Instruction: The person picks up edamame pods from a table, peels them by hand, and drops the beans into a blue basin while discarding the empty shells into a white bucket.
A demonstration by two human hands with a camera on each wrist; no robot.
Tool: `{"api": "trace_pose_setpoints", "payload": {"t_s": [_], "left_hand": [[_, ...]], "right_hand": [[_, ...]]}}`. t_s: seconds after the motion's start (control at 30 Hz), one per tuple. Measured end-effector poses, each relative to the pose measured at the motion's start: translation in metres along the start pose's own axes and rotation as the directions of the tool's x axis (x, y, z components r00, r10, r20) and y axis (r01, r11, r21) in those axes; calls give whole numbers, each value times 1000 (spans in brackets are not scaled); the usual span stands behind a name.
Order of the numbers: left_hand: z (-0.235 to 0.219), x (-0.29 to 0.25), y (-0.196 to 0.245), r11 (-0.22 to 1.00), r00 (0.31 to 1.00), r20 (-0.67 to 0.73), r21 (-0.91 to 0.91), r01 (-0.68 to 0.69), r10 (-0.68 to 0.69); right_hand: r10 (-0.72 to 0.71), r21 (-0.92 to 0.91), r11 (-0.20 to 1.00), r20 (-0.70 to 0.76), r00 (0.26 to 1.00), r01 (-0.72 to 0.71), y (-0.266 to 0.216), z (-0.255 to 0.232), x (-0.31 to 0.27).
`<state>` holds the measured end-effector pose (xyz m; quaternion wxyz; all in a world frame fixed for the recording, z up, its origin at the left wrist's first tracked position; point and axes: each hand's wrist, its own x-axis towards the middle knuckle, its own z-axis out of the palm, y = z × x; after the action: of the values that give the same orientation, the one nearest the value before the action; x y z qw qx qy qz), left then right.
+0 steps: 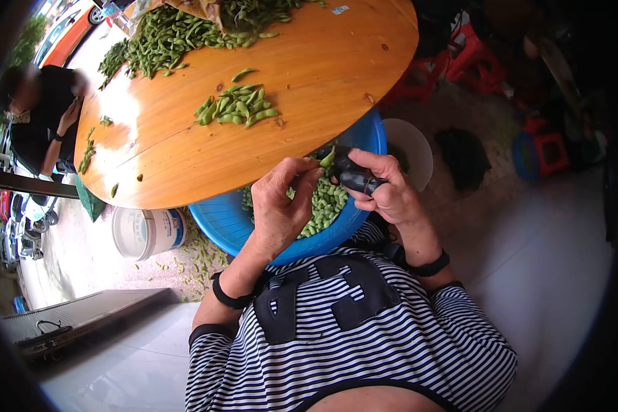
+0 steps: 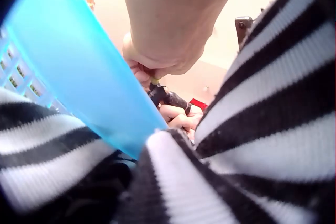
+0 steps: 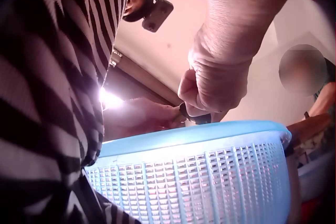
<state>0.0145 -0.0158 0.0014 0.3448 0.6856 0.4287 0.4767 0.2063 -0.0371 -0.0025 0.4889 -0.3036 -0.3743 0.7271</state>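
In the head view my left hand (image 1: pixel 280 200) pinches a green pod (image 1: pixel 328 158) at its fingertips, over a blue basket (image 1: pixel 216 226) of shelled green beans (image 1: pixel 326 206). Close to the pod, my right hand (image 1: pixel 393 196) grips a shiny black object (image 1: pixel 360 180), its exact kind unclear. The left wrist view has my left hand (image 2: pixel 163 58) above the black object (image 2: pixel 176 101) and my right hand (image 2: pixel 181 119). In the right wrist view, my right hand (image 3: pixel 218 85) is above the basket rim (image 3: pixel 210 129), with my left hand (image 3: pixel 144 115) beside it, partly hidden.
A wooden table (image 1: pixel 309 75) holds a small pod pile (image 1: pixel 237 106) and a large pod heap (image 1: pixel 175 34). White buckets (image 1: pixel 134 233) (image 1: pixel 419 147) flank the basket. A person in black (image 1: pixel 48 123) sits across the table; red stools (image 1: pixel 470 58) stand at upper right.
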Motion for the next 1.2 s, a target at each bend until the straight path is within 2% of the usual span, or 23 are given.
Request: {"api": "trace_pose_setpoints", "payload": {"t_s": [0.1, 0.2, 0.27, 0.33, 0.43, 0.47, 0.53, 0.6, 0.77, 0.83, 0.87, 0.93, 0.97, 1.03, 1.1, 1.13, 1.17, 1.2], "left_hand": [[0, -1, -5, 999, 997, 77, -51, -14, 18], [0, -1, -2, 1000, 998, 67, -1, -22, 22], [0, 1, 1, 997, 998, -17, 31, -64, 65], [0, 0, 1, 997, 998, -9, 47, -61, 61], [2, 0, 1, 995, 997, -4, 63, -74, 75], [3, 0, 1, 994, 996, -4, 62, -92, 92], [3, -1, 2, 994, 995, 27, 47, -95, 94], [3, -1, 0, 995, 994, 55, 31, -99, 98], [6, -2, 6, 992, 996, -16, 100, -83, 85], [7, -1, 2, 988, 993, -25, 105, -110, 113], [8, -1, 0, 984, 989, -34, 111, -137, 141], [7, -2, 2, 988, 992, -10, 91, -127, 128], [6, -2, 2, 991, 993, 14, 71, -116, 116], [6, -1, -3, 990, 990, 28, 36, -136, 135], [5, -2, -8, 988, 987, 41, 0, -156, 156], [3, -2, -10, 940, 983, 149, -308, 148, -106], [1, -3, -12, 717, 893, 326, -537, 444, -310], [-2, -2, -16, 717, 893, 327, -537, 445, -309]], "right_hand": [[-54, 1, 999, 4, 999, 54, 9, -4, 0], [-60, 15, 998, -17, 998, 60, 0, 0, -1], [-52, 11, 999, -37, 998, 53, -6, -2, -3], [27, 71, 997, 30, 999, -29, -8, -5, -4], [64, 56, 996, 0, 998, -64, -8, -3, -4], [64, 58, 996, -2, 998, -64, -4, -6, -4], [-25, 98, 995, 55, 998, 19, 6, -13, -3], [0, 99, 995, 21, 1000, -2, 5, -10, -3], [3, 140, 990, -12, 1000, -1, -1, -5, -5], [35, 130, 990, 84, 996, -46, -2, -11, -5], [35, 130, 990, 85, 996, -46, -2, -10, -4], [60, 46, 997, -7, 998, -60, -1, -8, -4], [61, 47, 997, -7, 998, -60, 1, -9, -5], [-19, 106, 994, 6, 1000, 18, 8, -12, -5], [-14, 160, 987, -8, 1000, 15, 14, -13, -5], [-8, 213, 977, -19, 1000, 12, 16, -13, -5], [-9, 212, 977, -20, 1000, 13, 17, -15, -5], [1, 275, 961, 75, 997, -21, 18, -17, -4]]}}
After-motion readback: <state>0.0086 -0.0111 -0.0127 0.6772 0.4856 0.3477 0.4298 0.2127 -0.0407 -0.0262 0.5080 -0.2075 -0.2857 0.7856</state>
